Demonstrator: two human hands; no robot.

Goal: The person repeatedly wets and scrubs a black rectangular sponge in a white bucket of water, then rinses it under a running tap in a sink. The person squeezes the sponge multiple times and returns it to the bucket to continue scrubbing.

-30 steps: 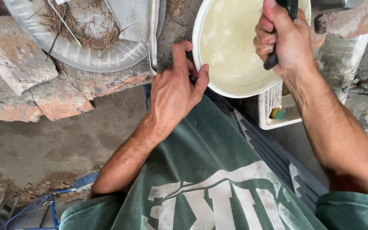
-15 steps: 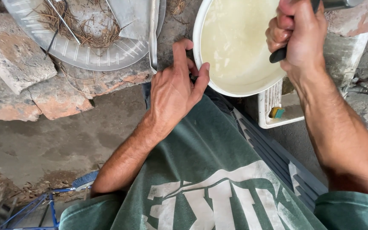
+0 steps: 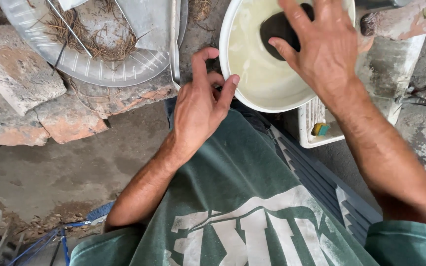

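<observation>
— What's happening over the white bowl (image 3: pixel 252 74)?

— The left hand (image 3: pixel 198 111) is steadying it, thumb and fingertips pinching the near rim. The right hand (image 3: pixel 326 47) is reaching inside, grip closing round a dark rounded object (image 3: pixel 277 29), pressing it against the bowl's inner wall over the pale milky liquid.

— So scrubbing or stirring?

— Looks like working the inside, I'd judge. What the dark thing is, I can't tell.

— Where's the bowl sitting?

— At the person's knees, against the green shirt (image 3: pixel 242 197), beside a white basket (image 3: pixel 316 128), bricks (image 3: pixel 20 79) to the left.

— Next move?

— Probably a firm left hold while the right is sweeping round the wall.
</observation>
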